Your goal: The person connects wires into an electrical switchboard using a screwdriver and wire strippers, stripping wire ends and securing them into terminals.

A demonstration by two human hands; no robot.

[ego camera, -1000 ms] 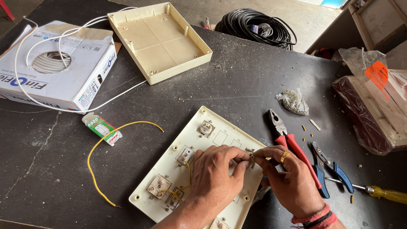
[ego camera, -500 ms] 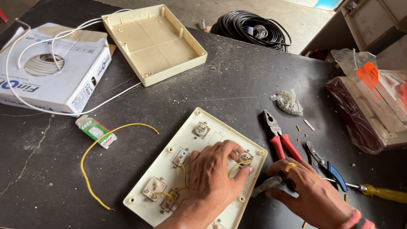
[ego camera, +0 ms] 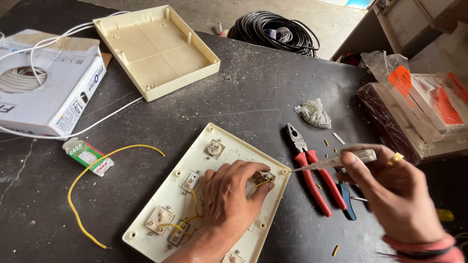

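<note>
Pressing my left hand (ego camera: 229, 195) flat on the cream switch plate (ego camera: 209, 195) to steady it on the table (ego camera: 253, 97), I pinch a slim screwdriver (ego camera: 331, 161) in my right hand (ego camera: 390, 195), tip aimed at the corner terminal (ego camera: 265, 178).

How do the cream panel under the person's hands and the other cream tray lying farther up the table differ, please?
The switch plate under the left hand carries fitted switch and socket modules joined by yellow wire; the back box is bare inside. The plate is a flat sheet, while the box has raised walls and screw posts. The plate is being worked on, with the right hand bringing a clear-handled screwdriver toward its edge; the box lies untouched. Both are cream plastic rectangles lying askew.
</note>
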